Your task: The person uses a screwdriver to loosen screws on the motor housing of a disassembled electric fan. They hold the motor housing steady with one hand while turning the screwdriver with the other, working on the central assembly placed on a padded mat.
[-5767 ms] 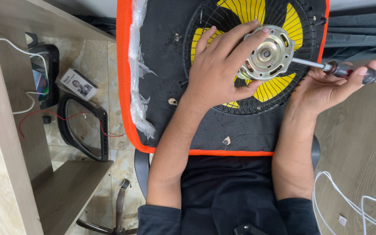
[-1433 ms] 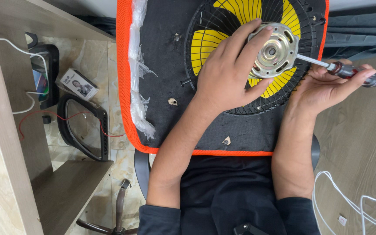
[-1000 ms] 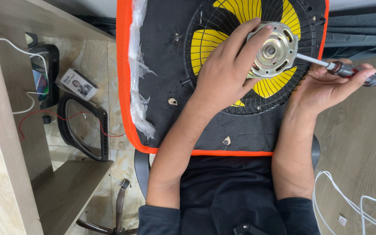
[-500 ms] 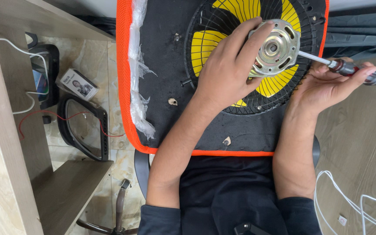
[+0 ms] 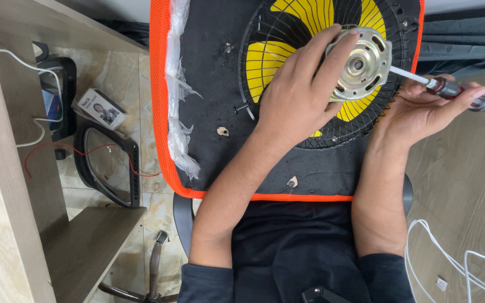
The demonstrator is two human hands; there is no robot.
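Observation:
A round silver fan motor [image 5: 361,63] sits over the black wire grille [image 5: 265,33] and yellow blades [image 5: 304,14] of a fan, on a black mat with an orange edge [image 5: 158,112]. My left hand [image 5: 298,98] grips the motor's left side. My right hand [image 5: 422,109] holds a screwdriver [image 5: 456,92] with a dark red and black handle; its shaft points left, and its tip meets the motor's right rim.
Small screws [image 5: 223,131] [image 5: 292,182] lie on the mat. On the floor at left are a small white box [image 5: 102,109], a black oval frame [image 5: 108,163] with a red wire, and a black device. White cables [image 5: 450,252] lie on the wooden surface at right.
The motor has shifted up and to the right with my left hand since the earliest frame. Over the last second both hands and the screwdriver stay nearly still.

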